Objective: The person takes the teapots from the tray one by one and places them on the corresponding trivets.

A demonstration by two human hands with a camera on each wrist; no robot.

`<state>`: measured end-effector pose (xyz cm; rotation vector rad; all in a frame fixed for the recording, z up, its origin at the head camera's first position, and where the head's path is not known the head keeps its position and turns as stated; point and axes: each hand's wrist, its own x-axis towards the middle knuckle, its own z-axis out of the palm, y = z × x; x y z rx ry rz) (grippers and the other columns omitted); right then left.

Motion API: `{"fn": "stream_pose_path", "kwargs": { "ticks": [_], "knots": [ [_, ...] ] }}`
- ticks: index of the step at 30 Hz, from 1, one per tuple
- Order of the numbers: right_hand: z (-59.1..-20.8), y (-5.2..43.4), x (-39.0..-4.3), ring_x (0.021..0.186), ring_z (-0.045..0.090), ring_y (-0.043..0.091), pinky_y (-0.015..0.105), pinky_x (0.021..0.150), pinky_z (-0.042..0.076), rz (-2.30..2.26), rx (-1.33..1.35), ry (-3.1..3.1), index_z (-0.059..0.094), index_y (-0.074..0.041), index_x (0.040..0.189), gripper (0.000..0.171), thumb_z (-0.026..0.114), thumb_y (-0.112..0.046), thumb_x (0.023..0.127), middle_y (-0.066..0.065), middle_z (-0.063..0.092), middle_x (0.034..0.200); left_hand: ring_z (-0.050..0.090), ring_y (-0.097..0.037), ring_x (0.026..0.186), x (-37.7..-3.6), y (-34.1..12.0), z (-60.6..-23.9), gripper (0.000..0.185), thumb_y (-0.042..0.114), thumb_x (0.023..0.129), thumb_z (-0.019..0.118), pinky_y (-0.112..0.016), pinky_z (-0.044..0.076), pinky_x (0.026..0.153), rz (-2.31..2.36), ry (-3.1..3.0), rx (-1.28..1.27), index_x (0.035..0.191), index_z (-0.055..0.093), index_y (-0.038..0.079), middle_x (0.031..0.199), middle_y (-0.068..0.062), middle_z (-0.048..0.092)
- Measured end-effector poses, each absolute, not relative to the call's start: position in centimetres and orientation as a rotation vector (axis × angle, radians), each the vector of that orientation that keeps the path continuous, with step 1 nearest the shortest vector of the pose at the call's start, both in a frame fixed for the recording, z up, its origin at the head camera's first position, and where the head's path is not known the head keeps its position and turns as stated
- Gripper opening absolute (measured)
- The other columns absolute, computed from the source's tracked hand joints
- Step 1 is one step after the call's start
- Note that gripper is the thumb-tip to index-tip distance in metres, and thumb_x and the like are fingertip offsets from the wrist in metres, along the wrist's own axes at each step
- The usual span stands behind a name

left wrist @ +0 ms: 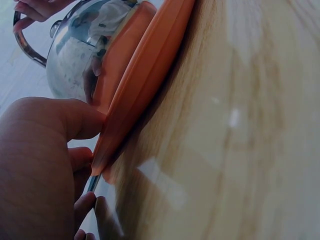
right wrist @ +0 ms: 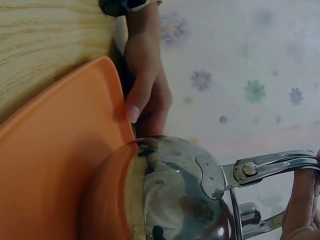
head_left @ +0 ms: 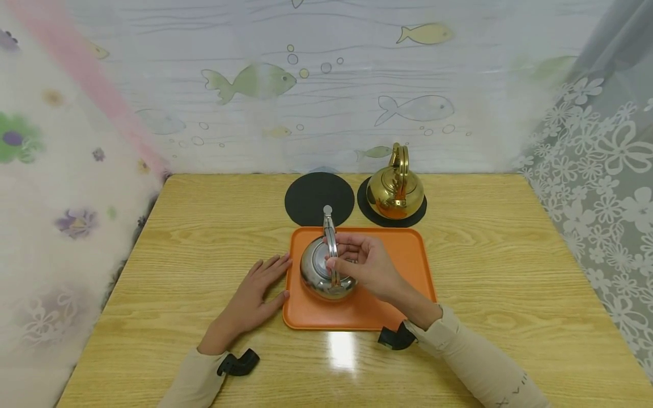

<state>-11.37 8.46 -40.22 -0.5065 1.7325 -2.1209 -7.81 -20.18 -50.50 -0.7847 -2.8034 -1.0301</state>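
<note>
A shiny silver kettle stands on the left part of an orange tray. My right hand holds the kettle's arched handle, fingers passing beneath it and the thumb on the near side. At the tray's left edge lies my left hand, its fingers extended. In the left wrist view, the thumb touches the tray's rim, close to the kettle's body.
Behind the tray lies a black round mat. A gold kettle sits on a second black mat to its right. Patterned curtains border the wooden table at the back and sides.
</note>
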Motion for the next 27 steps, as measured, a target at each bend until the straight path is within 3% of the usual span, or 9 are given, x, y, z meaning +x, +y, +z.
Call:
{"fn": "stream_pose_path", "kwargs": {
  "ticks": [17,27],
  "knots": [
    [-40.32,8.66,-11.46,0.085,0.07,0.01,0.022,0.076,0.06,-2.127,-0.556,1.74,0.055,0.022,0.127,0.044,0.07,0.004,0.09,0.001,0.071,0.098,0.036,-0.033,0.149,-7.88,-20.29,-50.68,0.064,0.029,0.097,0.068,-0.061,0.019,0.122,-1.027,-2.785,-0.791,0.154,0.047,0.013,0.159,-0.004,0.044],
    [-39.65,8.15,-12.16,0.086,0.069,0.013,0.024,0.08,0.06,-2.118,-0.566,1.832,0.059,0.017,0.128,0.041,0.069,0.006,0.09,0.004,0.069,0.099,0.035,-0.03,0.151,-7.85,-20.4,-50.87,0.064,0.03,0.097,0.068,-0.058,0.017,0.123,-1.051,-2.801,-0.774,0.156,0.044,0.02,0.161,-0.002,0.042]
  ]
}}
